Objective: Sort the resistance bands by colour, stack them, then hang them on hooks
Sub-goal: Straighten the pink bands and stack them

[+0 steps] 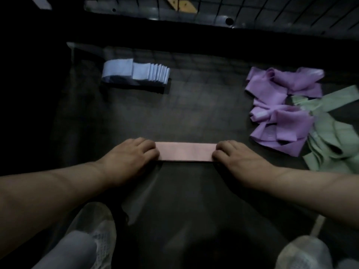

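the left hand (132, 154) and the right hand (237, 155) each sit at one short end of the pink band (186, 151), fingers curled down over the end and holding it flat against the floor (174, 113). whether this is one band or a small stack of pink ones cannot be told.

the pink band's long axis runs straight across from hand to hand, so it lies between the two palms and neither hand is nearer. any lift or carry would likely need both ends raised together to keep it level.

beyond the pink band and off to its left, well apart, is the blue stack (139, 71), folded neatly with its edges fanned. to the right of the pink band, nearer the right hand, the purple bands (281, 113) lie in a loose crumpled pile, and the green bands (330, 136) touch that pile on its far side from the pink band. by this reckoning, blue looks sorted, while purple and green are unstacked.

far behind the pink band runs a wire grid (252, 8); no hooks can be made out. a pale mark shows on one purple band, too blurred to read; no other writing is visible.
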`<state>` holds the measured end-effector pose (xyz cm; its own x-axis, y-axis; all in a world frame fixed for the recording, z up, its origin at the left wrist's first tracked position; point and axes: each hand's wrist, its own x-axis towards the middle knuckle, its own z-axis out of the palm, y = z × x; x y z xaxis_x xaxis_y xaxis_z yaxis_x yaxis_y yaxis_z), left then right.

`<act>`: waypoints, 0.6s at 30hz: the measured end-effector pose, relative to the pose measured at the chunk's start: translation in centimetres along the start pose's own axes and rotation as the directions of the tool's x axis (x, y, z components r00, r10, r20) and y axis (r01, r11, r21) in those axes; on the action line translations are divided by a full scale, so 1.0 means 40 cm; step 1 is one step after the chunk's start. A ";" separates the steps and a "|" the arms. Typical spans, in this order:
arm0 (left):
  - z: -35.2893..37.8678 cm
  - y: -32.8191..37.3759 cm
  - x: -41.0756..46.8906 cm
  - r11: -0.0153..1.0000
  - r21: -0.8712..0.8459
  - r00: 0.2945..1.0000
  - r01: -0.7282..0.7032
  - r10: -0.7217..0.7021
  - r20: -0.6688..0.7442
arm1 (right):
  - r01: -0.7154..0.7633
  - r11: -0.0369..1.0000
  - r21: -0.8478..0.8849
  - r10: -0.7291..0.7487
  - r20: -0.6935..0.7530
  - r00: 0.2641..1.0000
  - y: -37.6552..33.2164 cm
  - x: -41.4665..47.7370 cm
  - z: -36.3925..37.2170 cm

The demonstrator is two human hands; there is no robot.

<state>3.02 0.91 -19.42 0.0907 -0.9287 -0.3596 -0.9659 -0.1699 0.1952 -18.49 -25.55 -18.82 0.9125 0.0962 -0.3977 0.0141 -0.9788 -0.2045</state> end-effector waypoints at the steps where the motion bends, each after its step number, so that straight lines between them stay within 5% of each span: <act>1: -0.002 0.003 0.002 1.000 -0.026 1.000 0.010 -0.011 -0.015 | 0.005 1.000 0.005 -0.005 -0.004 1.000 0.004 -0.003 0.001; 9: -0.038 0.020 0.070 0.999 -0.002 0.992 0.032 -0.033 -0.120 | -0.002 0.989 0.148 0.018 -0.104 0.994 0.037 0.009 -0.024; 13: -0.073 0.036 0.109 0.997 -0.071 0.988 0.042 -0.052 -0.147 | -0.248 0.968 0.042 0.250 -0.265 0.931 0.128 -0.019 -0.017; 18: -0.100 0.087 0.163 0.991 -0.129 0.982 0.028 -0.052 -0.184 | -0.569 0.821 -0.053 0.571 0.090 0.816 0.283 -0.084 -0.032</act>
<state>1.21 -7.07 -17.45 0.1835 -0.9635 -0.1948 -0.9237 -0.2368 0.3011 -20.86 -37.19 -18.67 0.7155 -0.4644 -0.5219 -0.4857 -0.8677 0.1061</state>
